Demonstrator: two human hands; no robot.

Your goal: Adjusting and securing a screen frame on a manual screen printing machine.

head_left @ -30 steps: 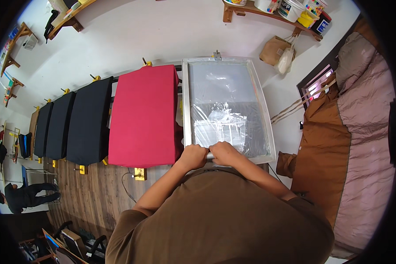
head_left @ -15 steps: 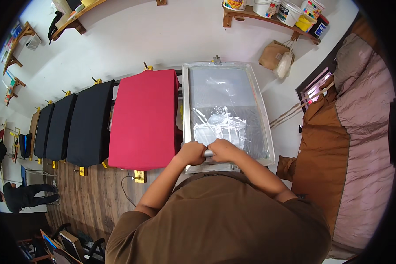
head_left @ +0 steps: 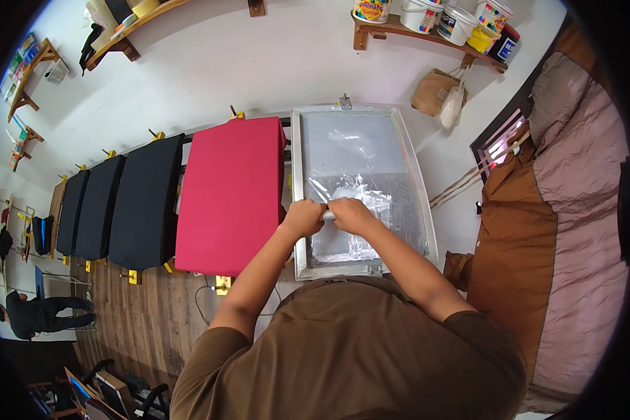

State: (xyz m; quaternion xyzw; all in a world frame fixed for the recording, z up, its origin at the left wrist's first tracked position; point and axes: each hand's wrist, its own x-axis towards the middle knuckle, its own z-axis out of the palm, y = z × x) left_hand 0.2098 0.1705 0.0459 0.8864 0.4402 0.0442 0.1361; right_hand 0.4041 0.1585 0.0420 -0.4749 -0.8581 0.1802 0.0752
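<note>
Gripped side by side, crosswise

My left hand [head_left: 304, 218] and right hand [head_left: 353, 215] are each curled tightly around a grey, rounded bar [head_left: 328, 215], a short stretch of it showing between my fists. I probably use both so that the force stays even. The bar is over the near half of a silver, rectangular metal screen frame with grey mesh [head_left: 297, 155], left of the frame's middle. Its long axis runs left to right across the frame, whose own length points away from me; my fists hide the bar's ends. A smeared, glossy white patch [head_left: 353, 187] lies within the frame, partly behind my right hand. A small grey metal clamp [head_left: 345, 102] sits at the frame's far end, likely to steady it. Just left of the frame is a crimson, cloth-covered rectangular board [head_left: 229, 196], its cloth smooth, I'd guess, to keep it flat
</note>
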